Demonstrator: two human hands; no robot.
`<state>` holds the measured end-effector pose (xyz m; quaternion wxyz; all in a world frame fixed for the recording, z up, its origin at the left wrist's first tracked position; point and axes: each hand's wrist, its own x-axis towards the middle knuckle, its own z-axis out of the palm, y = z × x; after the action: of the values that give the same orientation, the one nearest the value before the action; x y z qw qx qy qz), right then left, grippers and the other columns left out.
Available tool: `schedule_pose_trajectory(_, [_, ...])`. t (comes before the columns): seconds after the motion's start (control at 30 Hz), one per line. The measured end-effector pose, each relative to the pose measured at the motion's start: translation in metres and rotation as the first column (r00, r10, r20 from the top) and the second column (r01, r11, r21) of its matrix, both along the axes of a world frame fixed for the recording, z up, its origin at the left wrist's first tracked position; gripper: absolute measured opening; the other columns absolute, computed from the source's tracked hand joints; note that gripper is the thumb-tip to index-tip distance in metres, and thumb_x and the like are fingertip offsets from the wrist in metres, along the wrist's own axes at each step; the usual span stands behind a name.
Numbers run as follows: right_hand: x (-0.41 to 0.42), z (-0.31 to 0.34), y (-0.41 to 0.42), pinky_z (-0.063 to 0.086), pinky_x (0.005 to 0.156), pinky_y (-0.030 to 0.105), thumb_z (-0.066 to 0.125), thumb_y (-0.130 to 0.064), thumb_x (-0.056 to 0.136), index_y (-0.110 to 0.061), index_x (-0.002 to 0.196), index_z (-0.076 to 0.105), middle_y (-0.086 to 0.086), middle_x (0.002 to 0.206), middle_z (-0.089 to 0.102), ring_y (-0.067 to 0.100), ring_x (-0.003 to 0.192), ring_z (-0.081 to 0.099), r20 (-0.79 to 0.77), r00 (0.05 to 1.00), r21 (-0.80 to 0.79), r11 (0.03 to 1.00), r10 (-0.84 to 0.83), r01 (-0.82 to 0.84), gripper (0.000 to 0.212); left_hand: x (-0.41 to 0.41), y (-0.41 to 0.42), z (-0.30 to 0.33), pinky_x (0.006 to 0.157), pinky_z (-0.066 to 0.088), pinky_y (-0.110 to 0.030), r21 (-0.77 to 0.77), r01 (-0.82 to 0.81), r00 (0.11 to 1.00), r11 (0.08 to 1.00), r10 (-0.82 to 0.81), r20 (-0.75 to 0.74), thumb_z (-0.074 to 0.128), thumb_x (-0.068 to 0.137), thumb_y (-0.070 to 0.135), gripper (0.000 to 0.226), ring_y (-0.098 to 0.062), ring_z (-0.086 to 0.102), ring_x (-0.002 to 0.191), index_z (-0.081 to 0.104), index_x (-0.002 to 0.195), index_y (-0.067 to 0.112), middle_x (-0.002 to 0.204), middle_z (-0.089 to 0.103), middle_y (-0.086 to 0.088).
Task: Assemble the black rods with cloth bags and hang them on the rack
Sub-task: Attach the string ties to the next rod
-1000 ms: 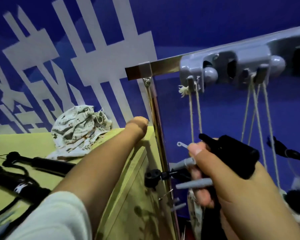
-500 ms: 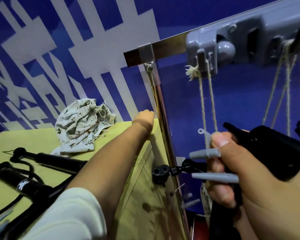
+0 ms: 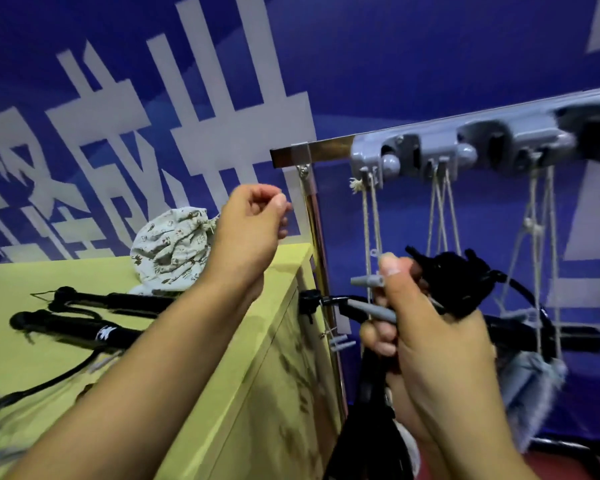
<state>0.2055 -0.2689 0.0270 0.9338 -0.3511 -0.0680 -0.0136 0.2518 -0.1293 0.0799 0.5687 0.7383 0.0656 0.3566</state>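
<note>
My right hand (image 3: 426, 341) grips the black rod (image 3: 451, 285) upright, right of the table and below the grey rack (image 3: 465, 150). Grey plastic tips (image 3: 368, 281) stick out left of my fingers. Cloth-bag strings (image 3: 371, 216) hang from the rack's hooks; one pair runs down beside my thumb. My left hand (image 3: 253, 226) is raised above the table's right edge, fingers curled with thumb and forefinger pinched; whether it holds anything is unclear. Two more black rods (image 3: 84, 327) lie on the yellow-green table (image 3: 222, 393). A printed cloth bag (image 3: 170, 251) sits bunched at the table's back.
A metal upright post (image 3: 321, 265) stands against the table's right edge under the rack's brown bar. Another black rod (image 3: 548, 337) with a pale bag (image 3: 530, 382) hangs from strings at the right. A blue wall with white shapes is behind.
My left hand lifted off the table's far edge and rose, fingers pinching. My right hand stayed with the rod near the leftmost strings; the view tilted, so the rack sits lower in the frame.
</note>
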Motion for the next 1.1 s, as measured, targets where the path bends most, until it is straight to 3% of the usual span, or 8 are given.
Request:
schedule_pose_trajectory(0.1, [-0.031, 0.008, -0.003, 0.029, 0.032, 0.012, 0.058, -0.008, 0.086, -0.01, 0.067, 0.054, -0.002, 0.042, 0.055, 0.004, 0.029, 0.036, 0.052, 0.999, -0.014, 1.0, 0.001, 0.0, 0.02, -0.076, -0.039, 0.008, 0.07, 0.054, -0.015, -0.12, 0.137, 0.975, 0.983, -0.112, 0.19, 0.056, 0.09, 0.008, 0.014, -0.002, 0.061, 0.069, 0.063, 0.091, 0.021, 0.075, 0.066, 0.007])
schedule_pose_trajectory(0.3, [-0.082, 0.014, -0.001, 0.033, 0.035, 0.014, 0.064, -0.01, 0.083, -0.022, 0.059, 0.066, -0.002, 0.048, 0.055, 0.008, 0.036, 0.042, 0.159, 0.987, -0.163, 0.986, -0.008, 0.034, 0.027, -0.15, -0.075, -0.04, 0.073, 0.055, -0.023, -0.273, 0.089, 0.893, 0.958, 0.045, 0.448, 0.076, 0.072, 0.014, 0.014, -0.009, 0.068, 0.077, 0.072, 0.074, 0.028, 0.079, 0.073, 0.003])
schedule_pose_trajectory(0.43, [-0.094, 0.014, 0.0, 0.033, 0.037, 0.015, 0.063, -0.01, 0.083, -0.023, 0.062, 0.066, -0.002, 0.048, 0.05, 0.008, 0.04, 0.041, 0.187, 0.982, -0.22, 0.974, -0.01, 0.052, 0.026, -0.163, -0.084, -0.042, 0.071, 0.056, -0.026, -0.362, 0.123, 0.851, 0.924, 0.089, 0.518, 0.068, 0.063, 0.026, 0.01, -0.017, 0.071, 0.076, 0.072, 0.072, 0.028, 0.081, 0.074, -0.001])
schedule_pose_trajectory(0.63, [-0.099, 0.018, -0.004, 0.032, 0.035, 0.016, 0.063, -0.009, 0.083, -0.02, 0.061, 0.062, -0.005, 0.046, 0.055, 0.003, 0.037, 0.041, 0.183, 0.982, -0.254, 0.963, -0.044, 0.091, 0.024, -0.171, -0.084, -0.04, 0.068, 0.056, -0.024, -0.306, 0.057, 0.825, 0.95, 0.128, 0.55, 0.065, 0.069, 0.028, 0.009, -0.021, 0.072, 0.079, 0.071, 0.075, 0.032, 0.085, 0.075, 0.001])
schedule_pose_trajectory(0.8, [-0.103, 0.018, -0.002, 0.032, 0.035, 0.018, 0.064, -0.01, 0.083, -0.013, 0.064, 0.062, -0.005, 0.046, 0.054, 0.004, 0.038, 0.04, 0.222, 0.975, -0.303, 0.949, -0.018, 0.087, 0.02, -0.172, -0.082, -0.043, 0.074, 0.057, -0.029, -0.232, 0.029, 0.822, 0.972, 0.109, 0.559, 0.067, 0.071, 0.03, 0.01, -0.022, 0.072, 0.08, 0.071, 0.079, 0.033, 0.086, 0.074, 0.0])
schedule_pose_trajectory(1.1, [-0.104, 0.017, -0.001, 0.032, 0.036, 0.015, 0.065, -0.011, 0.082, -0.017, 0.063, 0.064, -0.005, 0.045, 0.056, 0.003, 0.037, 0.042, 0.24, 0.971, -0.304, 0.948, -0.016, 0.091, 0.02, -0.173, -0.079, -0.046, 0.075, 0.057, -0.029, -0.197, -0.028, 0.811, 0.98, 0.138, 0.569, 0.064, 0.074, 0.023, 0.015, -0.02, 0.072, 0.081, 0.071, 0.079, 0.036, 0.086, 0.074, 0.004])
